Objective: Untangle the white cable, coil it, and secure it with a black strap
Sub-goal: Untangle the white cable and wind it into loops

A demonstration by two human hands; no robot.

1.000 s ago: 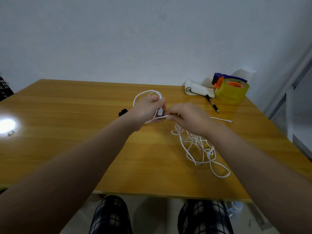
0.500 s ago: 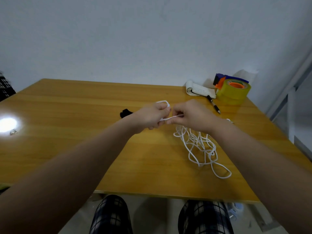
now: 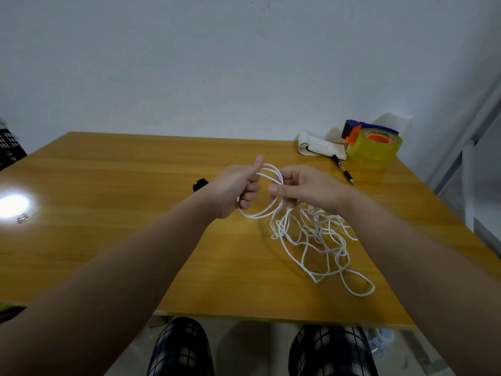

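Presently gripped: two loops of thin white cable (image 3: 257, 215) clamped in curled left hand (image 3: 235, 185), pinched alongside by right hand (image 3: 306, 189).
Remainder: tangled on yellow wooden table (image 3: 108, 213), below right wrist.
Risk: likely knots tighter if tugged fast; likely spills loops if left fingers slacken.
Strap: small black strap (image 3: 200, 184) behind left wrist, untouched.
Room: open board leftward; trailing loop near front edge; black pen (image 3: 343, 173) and yellow tape dispenser (image 3: 375, 151) far right.

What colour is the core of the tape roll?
The core is orange, shown best in the head view.
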